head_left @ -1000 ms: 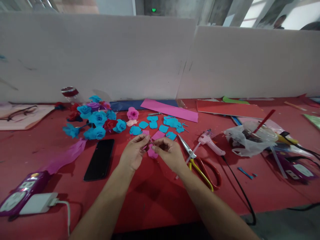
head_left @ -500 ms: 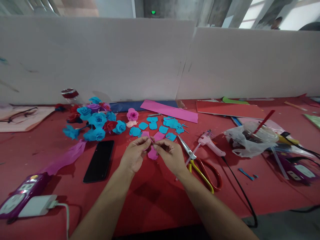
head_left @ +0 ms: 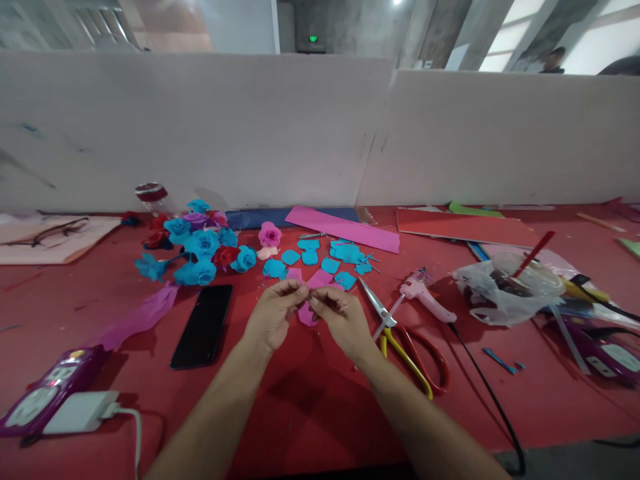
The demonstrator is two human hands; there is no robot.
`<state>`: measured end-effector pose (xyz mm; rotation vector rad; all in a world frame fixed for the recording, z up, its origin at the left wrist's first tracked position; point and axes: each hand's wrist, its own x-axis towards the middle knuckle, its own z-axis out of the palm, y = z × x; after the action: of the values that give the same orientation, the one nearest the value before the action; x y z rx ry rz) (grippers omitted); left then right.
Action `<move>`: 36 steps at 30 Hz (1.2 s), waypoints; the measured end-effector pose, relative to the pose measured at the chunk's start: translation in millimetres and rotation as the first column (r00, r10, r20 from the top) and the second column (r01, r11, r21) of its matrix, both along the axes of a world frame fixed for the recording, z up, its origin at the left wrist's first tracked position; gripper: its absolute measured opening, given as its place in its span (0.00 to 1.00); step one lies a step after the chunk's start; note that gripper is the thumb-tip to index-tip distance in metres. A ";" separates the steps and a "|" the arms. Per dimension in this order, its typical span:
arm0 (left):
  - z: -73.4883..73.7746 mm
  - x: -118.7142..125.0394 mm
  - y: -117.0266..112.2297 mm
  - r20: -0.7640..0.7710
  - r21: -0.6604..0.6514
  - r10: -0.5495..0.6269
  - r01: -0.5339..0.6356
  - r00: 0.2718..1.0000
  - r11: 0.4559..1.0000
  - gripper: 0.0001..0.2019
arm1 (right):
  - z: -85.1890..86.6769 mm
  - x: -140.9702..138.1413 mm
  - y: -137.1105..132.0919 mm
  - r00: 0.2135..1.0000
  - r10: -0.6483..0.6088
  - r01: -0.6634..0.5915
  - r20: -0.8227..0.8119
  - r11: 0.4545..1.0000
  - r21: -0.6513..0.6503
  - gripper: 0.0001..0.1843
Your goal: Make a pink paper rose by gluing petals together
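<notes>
My left hand and my right hand meet over the red table, fingertips pinched together on a small pink paper petal. Both hands are closed on it. Just beyond them lie several blue paper petals and more pink pieces. A pink paper rose sits behind those.
A bunch of blue, red and purple paper roses lies at the left, a black phone beside my left hand. Scissors and a pink glue gun lie to the right, near a plastic bag with a cup. A power strip sits front left.
My hands have stayed pinched on the pink petal, fingers shifting slightly. The view has tilted a little, so everything sits lower in the picture.
</notes>
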<state>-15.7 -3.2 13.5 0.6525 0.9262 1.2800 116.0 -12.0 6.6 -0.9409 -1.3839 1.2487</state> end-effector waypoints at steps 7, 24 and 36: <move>-2.1 1.0 -1.0 0.006 0.038 -0.031 0.031 0.999 0.999 0.09 | -4.9 0.7 1.7 0.984 0.066 -0.084 -0.168 0.991 -0.101 0.04; -0.1 0.5 -1.4 -0.010 0.081 -0.085 0.085 0.996 0.993 0.07 | -5.9 2.7 5.6 0.934 0.093 -0.167 -0.346 0.967 -0.192 0.04; 2.6 0.0 -2.9 -0.039 0.071 -0.070 0.073 0.997 0.995 0.06 | -3.6 4.1 5.9 0.898 0.090 -0.237 -0.431 0.924 -0.300 0.06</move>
<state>-15.7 -6.1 16.1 0.7613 0.8821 1.2457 120.1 -6.1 3.0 -0.7395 -0.9391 1.7498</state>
